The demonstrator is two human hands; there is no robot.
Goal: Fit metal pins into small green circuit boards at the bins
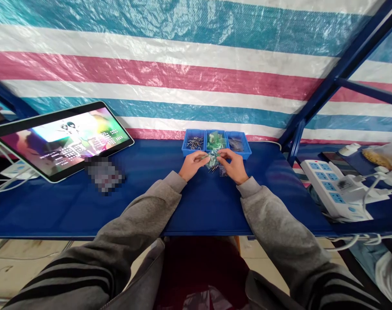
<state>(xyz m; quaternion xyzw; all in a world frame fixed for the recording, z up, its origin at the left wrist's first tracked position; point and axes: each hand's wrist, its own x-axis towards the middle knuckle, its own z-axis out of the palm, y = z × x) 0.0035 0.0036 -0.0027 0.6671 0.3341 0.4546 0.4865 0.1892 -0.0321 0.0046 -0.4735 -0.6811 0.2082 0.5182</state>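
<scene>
My left hand (192, 165) and my right hand (234, 166) are close together over the blue table (202, 206). Their thumbs and fingers pinch a small clear plastic bag (213, 159) with greenish contents, one hand on each side. Just below it lie several thin metal pieces (213, 169), and a small clear packet (222, 171) rests partly under my right hand. Directly behind stand three blue bins. The left bin (185, 150) holds metal pieces like screws or bits, the middle bin (206, 132) green packets, and the right bin (247, 150) clear plastic bags.
A tablet-like screen (73, 137) leans at the left, with a blurred-out object (105, 175) before it. White power strips (328, 189) with plugs and cables sit at the right. Behind the table hangs a striped tarp (196, 77), with blue metal posts (312, 99).
</scene>
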